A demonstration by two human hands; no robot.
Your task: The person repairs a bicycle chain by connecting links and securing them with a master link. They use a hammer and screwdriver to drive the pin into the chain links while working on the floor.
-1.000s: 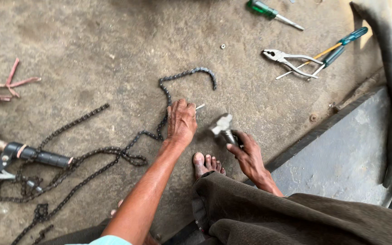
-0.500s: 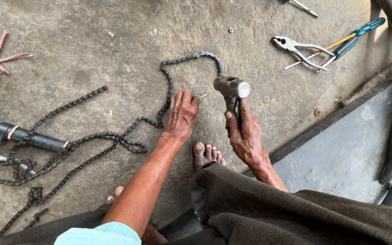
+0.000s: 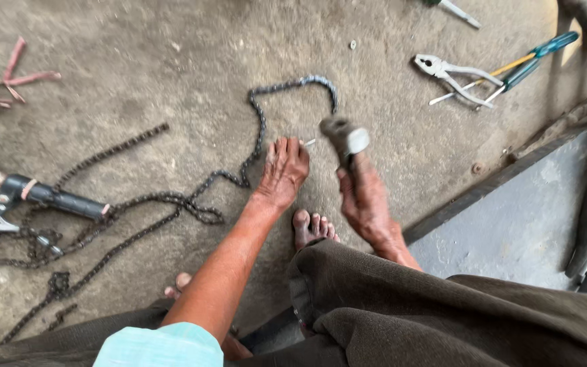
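- While the left hand [image 3: 283, 170] lies flat on the concrete floor [image 3: 137, 61], its fingers are spread and press down on a small pale metal pin [image 3: 309, 143], which sticks out just past the fingertips.
- Directly beside this hand, on its far and left side, runs the chain [image 3: 259, 129]: dark, greasy links, bent in a narrow loop ahead of the fingers and then trailing away in loose curves to the left.
- To the right of the left hand, the right hand [image 3: 365, 200] has its grip pressed together around the handle of a hammer [image 3: 345, 138]; the steel head is blocky with a worn, shiny round face, raised above the floor, near the loop of the chain.
- Far ahead and to the right of the hammer lie grey metal pliers [image 3: 453, 75] and a screwdriver [image 3: 511, 66] with a blue-green handle, well apart from both hands.
- Far to the left of the left hand, a black rubber handgrip [image 3: 59, 197] on a bar lies over the chain.
- Bare toes [image 3: 312, 225] show between the two wrists, on rough, dusty concrete.
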